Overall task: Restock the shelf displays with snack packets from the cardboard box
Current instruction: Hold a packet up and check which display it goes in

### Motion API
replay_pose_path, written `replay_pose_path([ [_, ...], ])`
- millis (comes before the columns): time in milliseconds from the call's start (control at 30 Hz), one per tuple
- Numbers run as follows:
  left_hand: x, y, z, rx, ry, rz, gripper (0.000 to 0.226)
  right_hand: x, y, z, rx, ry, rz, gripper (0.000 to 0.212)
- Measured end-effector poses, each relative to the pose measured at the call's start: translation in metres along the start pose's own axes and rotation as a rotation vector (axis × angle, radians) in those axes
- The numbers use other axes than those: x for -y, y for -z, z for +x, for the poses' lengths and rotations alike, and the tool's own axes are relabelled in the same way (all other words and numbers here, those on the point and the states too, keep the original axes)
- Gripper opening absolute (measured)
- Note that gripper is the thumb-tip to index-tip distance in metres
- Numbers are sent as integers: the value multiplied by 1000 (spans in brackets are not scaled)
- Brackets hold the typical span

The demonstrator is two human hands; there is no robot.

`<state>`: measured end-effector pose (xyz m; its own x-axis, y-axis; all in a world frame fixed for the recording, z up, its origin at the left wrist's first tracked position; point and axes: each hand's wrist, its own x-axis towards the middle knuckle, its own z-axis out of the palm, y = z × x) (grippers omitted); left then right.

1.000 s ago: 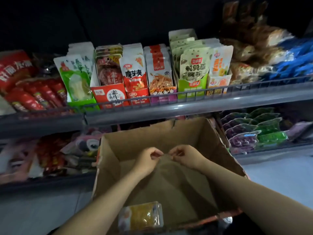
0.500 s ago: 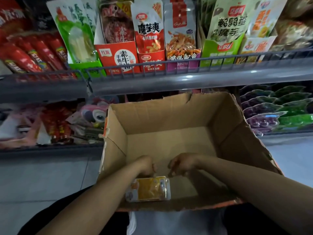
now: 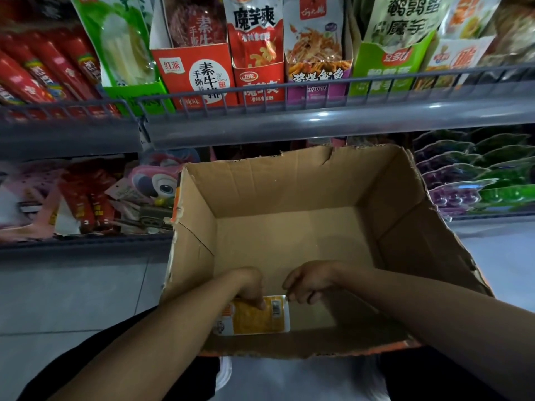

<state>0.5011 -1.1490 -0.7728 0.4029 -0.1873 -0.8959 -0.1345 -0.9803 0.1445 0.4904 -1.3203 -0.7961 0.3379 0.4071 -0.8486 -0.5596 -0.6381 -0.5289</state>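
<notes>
Touching glossy flat yellow packet (image 3: 254,315) in cardboard box (image 3: 289,180): left grip (image 3: 252,289) curled; right grip (image 3: 309,280) loose, empty.

Left hand (image 3: 251,287) covers upper left part of yellow snack packet (image 3: 254,316) on cardboard box (image 3: 289,180) floor; fingertips hidden against packet, grip unreadable. Right hand (image 3: 309,280) curls near packet's right corner, contact unclear. Packet print too small to read. Top edge crops packets on upper shelf (image 3: 318,123). Goods on lower left shelf (image 3: 81,244) blurred. Near box wall hides person's torso.
</notes>
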Motion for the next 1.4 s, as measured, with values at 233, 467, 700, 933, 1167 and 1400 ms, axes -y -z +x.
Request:
replay_pose_path([
  [233, 3, 10, 1, -94, -29, -113, 32, 1, 6, 2, 13, 22, 26, 14],
  [467, -2, 32, 5, -520, -13, -481, 23, 19, 28, -14, -419, 176, 73, 15],
  [700, -12, 56, -16, -687, -103, -735, 14, 41, 51, -44, -532, 240, 312, 18],
  [933, -34, 79, -63, -821, -312, -818, 5, 64, 63, -107, -352, 232, 569, 30],
  [1167, -54, 91, -113, -941, -583, -749, 16, 62, 68, -164, -226, 481, 787, 14],
  [1400, -69, 96, -163, -918, -789, -782, 19, 61, 67, -203, -258, 674, 645, 41],
])
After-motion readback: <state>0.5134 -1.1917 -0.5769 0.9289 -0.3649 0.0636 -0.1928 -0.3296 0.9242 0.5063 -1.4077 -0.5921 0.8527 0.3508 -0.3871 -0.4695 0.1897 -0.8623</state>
